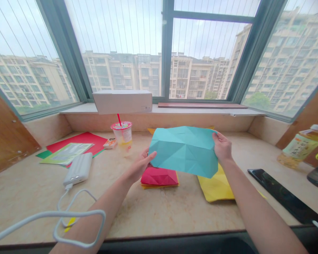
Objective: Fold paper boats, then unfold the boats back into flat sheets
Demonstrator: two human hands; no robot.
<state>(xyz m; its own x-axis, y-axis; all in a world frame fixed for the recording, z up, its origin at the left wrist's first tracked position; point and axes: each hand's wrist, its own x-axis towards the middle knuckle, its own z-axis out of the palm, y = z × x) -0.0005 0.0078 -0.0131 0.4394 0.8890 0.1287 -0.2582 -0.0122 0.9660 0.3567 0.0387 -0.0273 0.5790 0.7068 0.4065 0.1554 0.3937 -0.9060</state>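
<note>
I hold a creased turquoise paper sheet [184,150] in the air above the marble ledge. My left hand [140,165] pinches its lower left edge, fingers closed on the paper. The upper right corner is gripped by my right hand [222,146]. Beneath the sheet lies a folded pink paper piece [159,176] on an orange sheet. A yellow paper sheet [216,187] lies flat to its right.
A plastic cup with a red straw [122,133] stands behind. Red and green papers [76,146] and a white power bank [78,168] with cable lie at left. A black phone [283,195] and an oil bottle [298,146] sit at right. A white box [122,101] rests on the sill.
</note>
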